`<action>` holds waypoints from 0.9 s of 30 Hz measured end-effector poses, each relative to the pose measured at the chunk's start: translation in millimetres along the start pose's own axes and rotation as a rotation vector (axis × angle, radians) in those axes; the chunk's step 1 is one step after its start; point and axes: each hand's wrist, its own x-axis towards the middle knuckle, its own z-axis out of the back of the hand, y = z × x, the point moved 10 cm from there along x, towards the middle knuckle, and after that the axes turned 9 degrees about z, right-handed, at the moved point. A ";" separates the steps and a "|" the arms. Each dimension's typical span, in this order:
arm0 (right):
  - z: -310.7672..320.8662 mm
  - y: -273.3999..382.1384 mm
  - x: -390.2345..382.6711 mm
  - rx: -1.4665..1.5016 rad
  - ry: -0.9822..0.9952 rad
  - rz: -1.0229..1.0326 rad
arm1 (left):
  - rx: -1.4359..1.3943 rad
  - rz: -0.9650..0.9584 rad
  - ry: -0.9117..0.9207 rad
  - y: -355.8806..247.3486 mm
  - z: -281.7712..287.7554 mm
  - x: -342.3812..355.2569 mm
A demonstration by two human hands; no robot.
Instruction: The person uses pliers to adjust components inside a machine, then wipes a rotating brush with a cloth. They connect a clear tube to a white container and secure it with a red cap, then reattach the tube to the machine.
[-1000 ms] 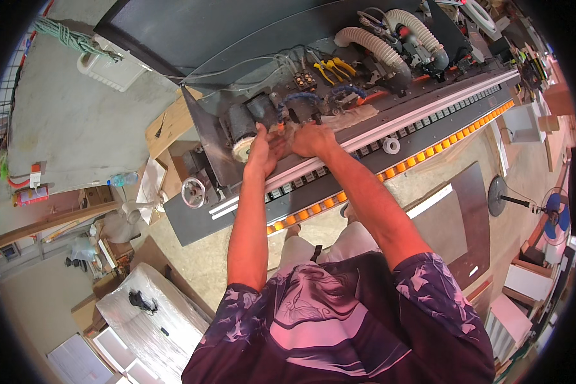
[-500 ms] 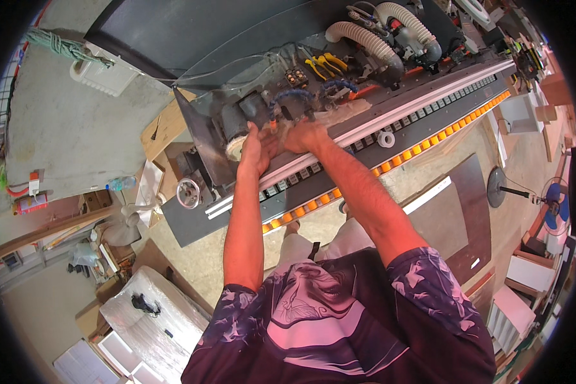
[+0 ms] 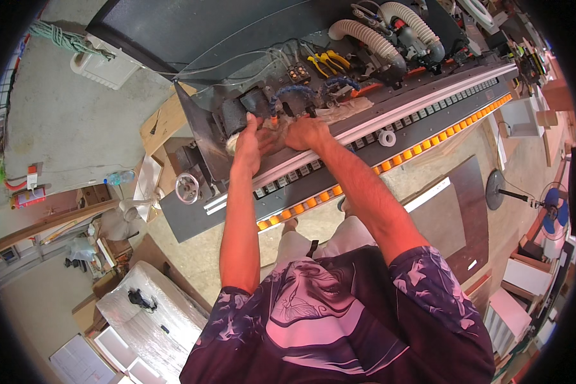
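Observation:
My left hand (image 3: 252, 144) is inside the long machine, beside a dark cylindrical part (image 3: 255, 101) and a pale round end (image 3: 233, 143) that it partly covers. Its thumb points up and its fingers stretch to the right, apart from each other. Close by on the right, my right hand (image 3: 306, 133) is curled with the fingertips down among the parts; whatever they grip is hidden. Behind both hands runs a blue segmented hose (image 3: 291, 91) with an orange tip (image 3: 274, 120). A crumpled brownish sheet (image 3: 345, 111) lies just right of my right hand.
A white rail (image 3: 365, 133) and a row of orange rollers (image 3: 390, 164) run along the machine's near side. A white ring (image 3: 386, 138) rests there. Yellow-handled pliers (image 3: 326, 62) and ribbed hoses (image 3: 368, 38) lie farther back. A handwheel (image 3: 187, 188) stands at the left end.
My left hand has shifted slightly forward and left, covering more of the pale round end. My right hand stays in nearly the same place, still curled.

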 end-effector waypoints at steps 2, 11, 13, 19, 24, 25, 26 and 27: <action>-9.2 -6.1 8.8 0.017 0.009 -0.037 | 0.092 -0.077 -0.082 -16.0 7.2 -10.8; -17.4 -6.3 11.3 0.123 0.094 0.002 | -0.279 -0.510 -0.341 -27.0 69.6 -53.4; -29.6 -15.9 24.0 0.075 0.082 -0.021 | -0.298 -0.494 -0.343 -18.8 72.2 -56.8; 2.0 2.4 -6.7 0.131 0.071 -0.017 | -0.158 -0.567 -0.447 -3.7 68.0 -68.0; -1.5 0.0 -6.5 0.128 0.186 -0.078 | 0.205 -0.649 -0.603 2.6 45.7 -79.5; -0.5 2.6 -8.3 0.130 0.207 -0.075 | 0.251 -0.684 -0.642 0.7 42.8 -83.8; 0.6 1.9 -6.3 0.113 0.152 -0.061 | 0.296 -0.720 -0.680 -1.5 39.4 -87.7; -1.3 0.4 -3.6 0.096 0.096 -0.048 | 0.342 -0.756 -0.719 -3.8 36.7 -91.6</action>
